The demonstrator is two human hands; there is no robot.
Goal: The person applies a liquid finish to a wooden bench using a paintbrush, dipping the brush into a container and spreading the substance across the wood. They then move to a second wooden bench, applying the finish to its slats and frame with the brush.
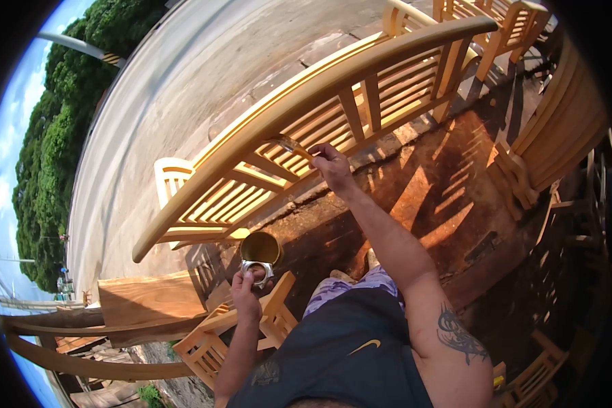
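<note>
My right hand (331, 165) is closed around the handle of a paintbrush (294, 145). The brush's bristle end lies against or just over the back of a wooden bench (319, 75), below its curved top rail; actual contact is hard to make out. Lower down, my left hand (245, 284) grips a metal can (258, 266) by its silvery side. The can's round mouth faces up, and its inside looks yellowish brown. The bench is pale yellow-brown, with slats and a long arched rail, and stands across the view in front of me.
A wooden block or board (153, 299) sits at the left. Small slatted wooden furniture (207, 353) stands beside my left forearm. More wooden chairs (503, 34) are at the upper right, and curved wooden pieces (564, 122) at the right. Beyond the bench runs a paved road (156, 102).
</note>
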